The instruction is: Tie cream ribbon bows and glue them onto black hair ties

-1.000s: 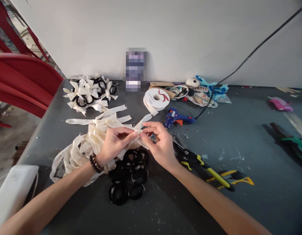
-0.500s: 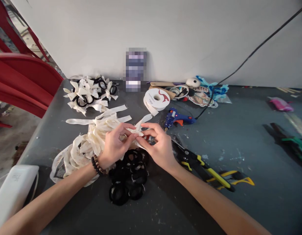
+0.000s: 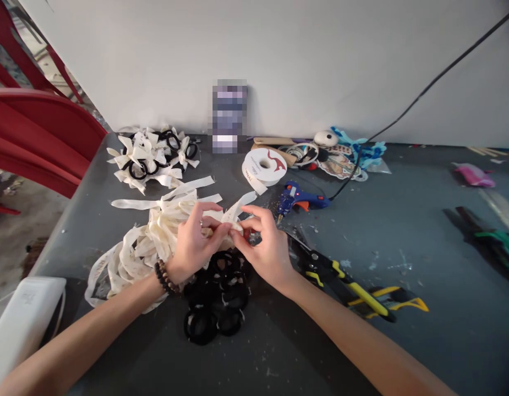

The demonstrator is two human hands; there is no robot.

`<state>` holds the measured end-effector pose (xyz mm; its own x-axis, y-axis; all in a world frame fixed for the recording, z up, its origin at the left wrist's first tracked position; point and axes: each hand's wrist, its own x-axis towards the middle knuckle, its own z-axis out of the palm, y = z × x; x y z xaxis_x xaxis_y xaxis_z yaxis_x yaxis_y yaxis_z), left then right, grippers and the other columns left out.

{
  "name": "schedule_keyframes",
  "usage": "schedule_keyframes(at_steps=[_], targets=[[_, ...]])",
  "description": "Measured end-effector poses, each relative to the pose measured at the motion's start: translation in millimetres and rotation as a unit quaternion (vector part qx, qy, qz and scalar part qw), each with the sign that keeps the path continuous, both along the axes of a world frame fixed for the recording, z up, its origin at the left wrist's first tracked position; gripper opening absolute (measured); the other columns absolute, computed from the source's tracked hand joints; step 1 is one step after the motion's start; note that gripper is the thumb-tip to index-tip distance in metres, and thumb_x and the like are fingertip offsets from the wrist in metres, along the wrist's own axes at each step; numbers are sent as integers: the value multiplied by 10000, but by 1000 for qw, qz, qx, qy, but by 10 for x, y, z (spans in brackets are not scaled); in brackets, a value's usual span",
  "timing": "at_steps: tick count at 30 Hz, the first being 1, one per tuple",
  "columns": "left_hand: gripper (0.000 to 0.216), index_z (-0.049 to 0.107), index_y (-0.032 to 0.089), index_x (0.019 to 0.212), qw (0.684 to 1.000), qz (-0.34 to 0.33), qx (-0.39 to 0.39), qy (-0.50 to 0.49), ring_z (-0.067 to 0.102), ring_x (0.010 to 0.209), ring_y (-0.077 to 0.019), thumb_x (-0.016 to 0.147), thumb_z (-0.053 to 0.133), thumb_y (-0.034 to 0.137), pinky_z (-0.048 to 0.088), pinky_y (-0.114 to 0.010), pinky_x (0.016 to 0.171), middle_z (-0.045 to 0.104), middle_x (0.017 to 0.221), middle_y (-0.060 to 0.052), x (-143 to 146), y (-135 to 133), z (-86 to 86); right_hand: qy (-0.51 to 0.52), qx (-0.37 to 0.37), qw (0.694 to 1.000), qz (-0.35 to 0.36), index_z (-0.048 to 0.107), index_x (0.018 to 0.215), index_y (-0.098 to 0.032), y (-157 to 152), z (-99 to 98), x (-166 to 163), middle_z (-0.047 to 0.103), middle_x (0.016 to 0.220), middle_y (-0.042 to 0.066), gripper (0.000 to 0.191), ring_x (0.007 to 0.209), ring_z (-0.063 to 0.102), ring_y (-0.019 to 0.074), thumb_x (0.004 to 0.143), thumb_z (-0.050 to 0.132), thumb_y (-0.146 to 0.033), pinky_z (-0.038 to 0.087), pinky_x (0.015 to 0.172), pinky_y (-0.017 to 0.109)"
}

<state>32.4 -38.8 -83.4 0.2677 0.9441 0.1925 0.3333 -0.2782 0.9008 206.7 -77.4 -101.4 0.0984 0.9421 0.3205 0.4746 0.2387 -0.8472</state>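
Between the fingers [image 3: 240, 240], cream ribbon [image 3: 233, 213] sits pinched and folded.

The ribbon [image 3: 242, 201] is partly covered by fingers [image 3: 254, 211]. The far upright slab [image 3: 229, 116] is blurred. At near left, the white box [image 3: 28, 322] is cut off.

We seem to be at a craft worktable, though we cannot tell whether it stands in a home or a small workshop. Around the middle of our view, a blue glue gun [image 3: 301, 199] lies at 3 o'clock and a ribbon spool [image 3: 274, 165] near 12. Cream ribbon [image 3: 132, 256] is heaped at 8 o'clock, black hair ties [image 3: 200, 325] at 7, and bows on ties [image 3: 136, 154] between 9 and 10. We see pliers [image 3: 364, 300] at 4 o'clock, pale specks on the grey tabletop [image 3: 423, 231], and red plastic chairs [image 3: 35, 137] past 9.
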Motion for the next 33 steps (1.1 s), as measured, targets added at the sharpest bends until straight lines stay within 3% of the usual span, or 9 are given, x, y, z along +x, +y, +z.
schedule_keyframes(at_steps=[6, 10, 13, 18, 23, 27, 33], targets=[[562, 541, 188, 1320, 977, -47, -121, -170, 765, 863, -167, 868, 830, 355, 615, -237, 697, 796, 1024, -80, 12, 71, -3, 99, -23, 993, -64, 593, 1244, -248, 50, -17, 52, 782, 932, 25, 374, 782, 700, 182, 920, 742, -360, 564, 757, 330], [424, 596, 181, 1225, 972, -10, -138, -192, 726, 744, -130, 892, 808, 336, 575, -212, 614, 797, 966, -71, 14, 120, -40, 152, -51, 986, -48, 608, 1273, -248, 53, -35, 76, 772, 967, 38, 389, 840, 698, 195, 936, 725, -401, 561, 801, 350], [432, 592, 181, 1254, 971, -16, -139, -192, 728, 739, -133, 900, 800, 317, 580, -218, 615, 798, 938, -63, 16, 125, -46, 156, -54, 986, -26, 637, 1274, -249, 38, -27, 95, 774, 1011, 53, 335, 887, 714, 206, 1003, 619, -446, 563, 799, 353], [547, 552, 166, 1362, 977, -45, -118, -174, 763, 939, -166, 882, 801, 248, 640, -278, 838, 795, 1106, -105, 25, 101, -45, 154, -25, 987, -38, 722, 1139, -242, 51, 34, 107, 778, 957, 37, 271, 856, 716, 183, 1029, 567, -435, 537, 775, 319], [519, 553, 183, 1338, 978, -55, -84, -183, 738, 910, -137, 878, 793, 209, 631, -241, 794, 758, 1095, -73, 21, 109, -65, 111, -68, 991, 5, 761, 930, -224, 44, 104, 54, 776, 824, 6, 105, 723, 694, 148, 928, 697, -307, 522, 684, 268], [491, 554, 192, 1315, 974, -78, -84, -198, 737, 911, -143, 882, 786, 199, 634, -242, 786, 726, 1071, -60, 15, 119, -80, 149, -111, 982, 26, 771, 986, -211, 35, 120, 44, 764, 745, 1, 140, 637, 681, 141, 907, 718, -314, 511, 605, 253], [549, 457, 248, 1428, 972, -126, -70, -183, 736, 885, -136, 941, 688, 146, 637, -266, 765, 662, 1246, -92, 19, 86, -77, 208, -148, 965, 54, 805, 1023, -214, 58, 77, 63, 748, 715, 4, 218, 627, 686, 148, 920, 730, -391, 536, 610, 260]])
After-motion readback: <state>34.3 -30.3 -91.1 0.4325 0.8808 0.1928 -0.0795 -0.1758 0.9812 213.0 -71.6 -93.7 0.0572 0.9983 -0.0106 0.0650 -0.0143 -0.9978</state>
